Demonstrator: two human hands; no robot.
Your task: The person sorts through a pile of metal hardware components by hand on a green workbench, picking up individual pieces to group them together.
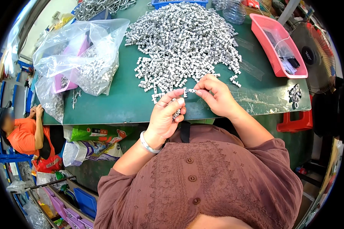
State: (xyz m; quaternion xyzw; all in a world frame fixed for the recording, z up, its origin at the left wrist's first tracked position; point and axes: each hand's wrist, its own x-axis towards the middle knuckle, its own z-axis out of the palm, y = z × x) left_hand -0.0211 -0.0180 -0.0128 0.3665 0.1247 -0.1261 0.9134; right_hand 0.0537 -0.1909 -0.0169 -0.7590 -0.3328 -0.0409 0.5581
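Note:
Close to the table's near edge, my left hand point(165, 115) is curled around several small silver metal pieces point(176, 113), which show between its fingers. Its thumb and forefinger hold one more small metal piece point(185, 92) at their tips. On the other side, my right hand point(219, 96) pinches a small shiny metal link point(193, 91) that meets the left hand's piece; whether they are joined I cannot tell. Just beyond both hands spreads a large heap of small silver metal parts point(183, 42), with a few loose ones lying at its near edge.
The green table point(133, 107) carries a clear plastic bag point(103, 72) of metal parts around a pink container at left. A pink basket point(265, 42) and small dark rings point(294, 96) lie right. Beyond stand a fan point(309, 55) and red stool point(294, 122). A person point(25, 133) works at left.

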